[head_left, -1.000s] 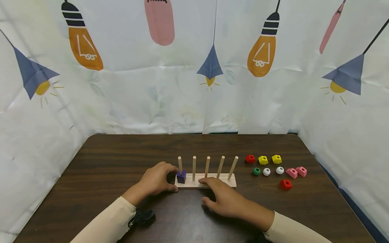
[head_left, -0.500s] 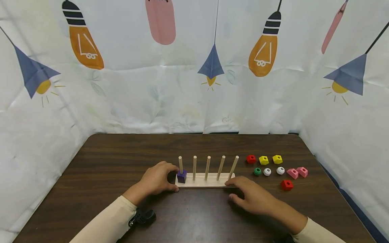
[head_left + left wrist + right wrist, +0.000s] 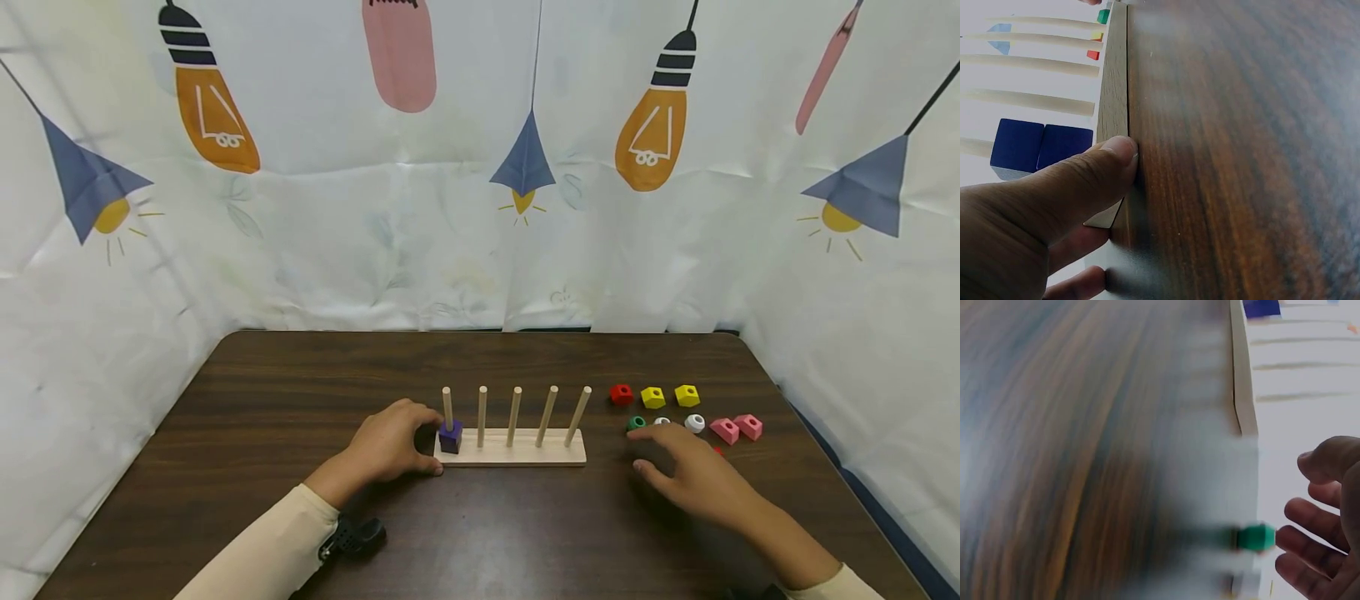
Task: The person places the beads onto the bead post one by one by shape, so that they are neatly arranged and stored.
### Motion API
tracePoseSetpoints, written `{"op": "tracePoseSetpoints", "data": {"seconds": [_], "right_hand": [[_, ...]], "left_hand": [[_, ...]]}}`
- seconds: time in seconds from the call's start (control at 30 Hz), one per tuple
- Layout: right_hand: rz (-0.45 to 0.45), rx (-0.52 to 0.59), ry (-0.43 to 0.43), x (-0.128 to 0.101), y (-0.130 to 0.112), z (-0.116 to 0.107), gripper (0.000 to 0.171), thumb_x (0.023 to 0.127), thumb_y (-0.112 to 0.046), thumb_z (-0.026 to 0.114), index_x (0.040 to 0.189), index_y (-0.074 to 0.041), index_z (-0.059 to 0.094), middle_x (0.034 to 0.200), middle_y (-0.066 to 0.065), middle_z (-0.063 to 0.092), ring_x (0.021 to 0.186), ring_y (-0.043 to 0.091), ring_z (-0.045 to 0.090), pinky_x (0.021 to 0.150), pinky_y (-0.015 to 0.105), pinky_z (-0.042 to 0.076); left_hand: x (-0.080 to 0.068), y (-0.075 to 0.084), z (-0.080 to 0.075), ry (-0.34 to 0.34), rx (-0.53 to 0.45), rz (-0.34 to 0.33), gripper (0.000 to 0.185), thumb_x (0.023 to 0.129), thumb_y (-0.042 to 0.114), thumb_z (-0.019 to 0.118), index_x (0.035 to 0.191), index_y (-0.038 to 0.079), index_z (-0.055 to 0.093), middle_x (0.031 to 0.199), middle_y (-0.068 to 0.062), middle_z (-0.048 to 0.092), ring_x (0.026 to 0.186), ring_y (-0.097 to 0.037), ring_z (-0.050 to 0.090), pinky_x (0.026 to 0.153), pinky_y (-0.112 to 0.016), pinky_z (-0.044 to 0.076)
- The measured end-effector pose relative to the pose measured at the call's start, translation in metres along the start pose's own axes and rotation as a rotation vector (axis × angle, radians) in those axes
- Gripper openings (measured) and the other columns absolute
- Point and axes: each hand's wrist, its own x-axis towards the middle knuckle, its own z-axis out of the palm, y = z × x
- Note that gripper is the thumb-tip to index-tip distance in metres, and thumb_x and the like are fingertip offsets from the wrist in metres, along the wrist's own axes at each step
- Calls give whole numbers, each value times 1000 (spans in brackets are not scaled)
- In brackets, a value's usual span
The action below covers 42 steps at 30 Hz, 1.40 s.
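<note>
Peg board point(image 3: 517, 454) sits lower centre of the head frame on the dark table point(image 3: 300, 383), five upright dowels point(image 3: 514, 415). Purple cube point(image 3: 450, 437) is threaded on the leftmost dowel, resting on the base.

Left hand point(image 3: 390, 442) is at the board's left end, just left of the cube. Left wrist view: thumb point(image 3: 1094, 169) pressed against the base edge, other fingers curled round the end, so it grips the board.

Right hand point(image 3: 690, 475) is lower right of the head frame, off the board, over the loose beads. Fingers loosely spread, nothing in them. Fingertips point(image 3: 1300, 544) just beside the green bead point(image 3: 634, 422), touching or not I can't tell; right wrist view is blurred.

Around it: white bead point(image 3: 694, 422), red block point(image 3: 620, 394), two yellow blocks point(image 3: 652, 397), two pink blocks point(image 3: 726, 431). A second white bead and another red block are mostly hidden behind the hand.

Printed curtain point(image 3: 480, 167) fills the upper frame.
</note>
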Motion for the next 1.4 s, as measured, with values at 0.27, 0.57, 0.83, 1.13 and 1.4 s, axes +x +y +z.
{"op": "tracePoseSetpoints", "data": {"seconds": [0.27,0.57,0.83,1.13,1.4], "right_hand": [[63,1,13,-17,32,-22,42,84,-19,86,123,-11,70,119,2,68,109,27,65,87,52,54],[53,-88,-25,-33,68,-34,47,73,-22,94,114,-13,73,115,1,69,106,27,65,86,50,53],[201,-27,-128,-36,78,-40,47,76,-22,92,117,-10,71,117,12,69,101,31,66,82,56,53],[159,-43,-70,-33,76,-31,38,77,-14,89,111,-12,72,104,-2,70,83,6,62,72,36,54],[151,-36,-77,-21,65,-22,37,79,-18,89,113,-12,74,108,1,72,97,23,68,84,54,55]], "left_hand": [[1,0,0,1,11,-1,58,65,42,97,114,23,75,110,6,69,106,-18,62,80,-50,54],[1,1,0,-1,16,3,58,65,43,97,114,23,74,111,6,69,106,-18,61,80,-50,53],[1,1,-1,-1,13,2,57,65,42,97,114,23,75,110,6,68,105,-18,61,80,-49,53],[0,3,-2,-6,3,-5,57,64,41,98,113,23,75,107,6,68,102,-17,61,78,-48,53],[-1,3,-2,-4,0,1,57,65,42,97,114,23,75,110,6,69,103,-17,62,79,-48,53]]}}
